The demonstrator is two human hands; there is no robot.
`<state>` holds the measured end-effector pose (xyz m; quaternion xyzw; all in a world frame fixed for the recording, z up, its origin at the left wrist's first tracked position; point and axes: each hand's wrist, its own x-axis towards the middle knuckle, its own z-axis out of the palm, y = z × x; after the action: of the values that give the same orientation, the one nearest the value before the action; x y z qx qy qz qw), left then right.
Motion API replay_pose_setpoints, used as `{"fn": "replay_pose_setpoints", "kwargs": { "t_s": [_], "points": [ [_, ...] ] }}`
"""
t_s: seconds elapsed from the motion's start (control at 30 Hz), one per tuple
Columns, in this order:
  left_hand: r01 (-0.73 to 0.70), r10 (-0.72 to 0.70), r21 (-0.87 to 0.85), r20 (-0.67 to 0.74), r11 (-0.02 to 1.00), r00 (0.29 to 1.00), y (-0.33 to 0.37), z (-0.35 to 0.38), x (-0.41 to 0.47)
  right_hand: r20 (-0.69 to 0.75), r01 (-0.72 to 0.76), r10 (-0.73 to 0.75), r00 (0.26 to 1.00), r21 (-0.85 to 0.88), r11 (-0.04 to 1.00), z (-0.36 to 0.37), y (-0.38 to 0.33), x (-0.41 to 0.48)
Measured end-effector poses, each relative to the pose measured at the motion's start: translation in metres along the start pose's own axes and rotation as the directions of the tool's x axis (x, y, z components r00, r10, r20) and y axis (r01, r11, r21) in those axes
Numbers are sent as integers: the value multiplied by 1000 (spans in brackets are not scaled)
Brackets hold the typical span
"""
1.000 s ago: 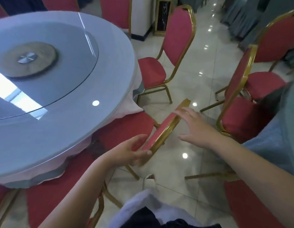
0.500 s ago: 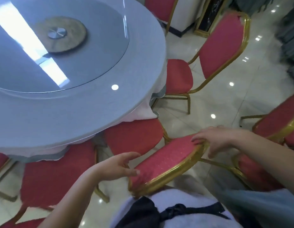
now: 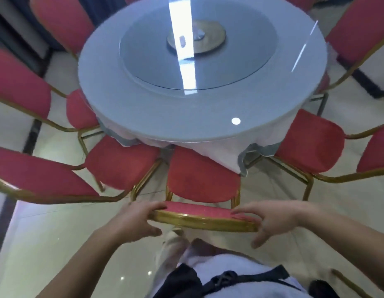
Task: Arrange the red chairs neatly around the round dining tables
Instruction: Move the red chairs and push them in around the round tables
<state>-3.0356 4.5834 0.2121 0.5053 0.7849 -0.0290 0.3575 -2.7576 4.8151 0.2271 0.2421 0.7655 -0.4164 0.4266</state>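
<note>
A red chair [image 3: 203, 182] with a gold frame stands right in front of me, its seat tucked under the edge of the round table [image 3: 156, 108]. My left hand [image 3: 136, 221] grips the left end of the chair's backrest top, thumb over the red padding. My right hand [image 3: 270, 219] holds the right end, fingers spread over the padding and the gold rail. Further red chairs ring the table: one to the left [image 3: 122, 162] and one to the right [image 3: 311, 140].
A glass turntable [image 3: 197, 48] lies on the table centre. More red chairs stand at the far left [image 3: 21, 82], back left [image 3: 62, 20] and back right [image 3: 356, 29]. A white cloth hangs from the table rim. Glossy tile floor lies around my feet.
The view has swung to face the table squarely. The chair has turned so its back faces me, and both hands have moved onto the ends of its backrest.
</note>
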Motion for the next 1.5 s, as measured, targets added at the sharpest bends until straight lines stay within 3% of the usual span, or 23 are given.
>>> {"fn": "replay_pose_setpoints", "kwargs": {
  "t_s": [0.1, 0.2, 0.67, 0.77, 0.83, 0.9, 0.97, 1.07, 1.13, 1.2, 1.3, 1.5],
  "points": [
    [143, -111, 61, -370, 988, 922, 30, 23, -2, -302, 181, -186, 935, -48, 982, 46, 9, 22],
    [265, -242, 15, -362, 964, 900, 43, 27, -12, -488, 210, -226, 843, -88, 974, 61, 12, 27],
    [359, -364, -78, -340, 930, 867, 50, 93, -79, -228, 329, -383, 895, -243, 913, 107, 20, 6],
    [363, -354, -21, -281, 931, 892, 46, 88, -77, -82, 316, -329, 941, -139, 939, 89, 20, 3],
    [356, -359, -44, -169, 933, 918, 43, 81, -76, 11, 313, -313, 950, -19, 949, 70, 23, 2],
    [328, -333, -167, -4, 930, 943, 38, 69, -77, -40, 306, -303, 952, 78, 949, 51, 25, 2],
    [286, -242, -328, 169, 900, 956, 34, 55, -77, -189, 268, -237, 953, 161, 950, 34, 30, 3],
    [250, -45, -596, 336, 763, 941, 36, 35, -73, -351, 207, -109, 930, 258, 944, 15, 37, 5],
    [174, 26, -672, 277, 720, 961, 44, 22, -61, -356, 163, -43, 933, 313, 936, 5, 37, 3],
    [70, 16, -600, 136, 797, 991, 55, 13, -43, -337, 128, -13, 941, 320, 939, -4, 35, 2],
    [41, -48, -462, -4, 886, 999, 79, 10, -17, -315, 98, 11, 949, 326, 940, -18, 34, 3],
    [29, 27, -411, 131, 911, 991, 124, 12, 6, -275, 91, 15, 961, 370, 924, -51, 54, 10]
  ]
}}
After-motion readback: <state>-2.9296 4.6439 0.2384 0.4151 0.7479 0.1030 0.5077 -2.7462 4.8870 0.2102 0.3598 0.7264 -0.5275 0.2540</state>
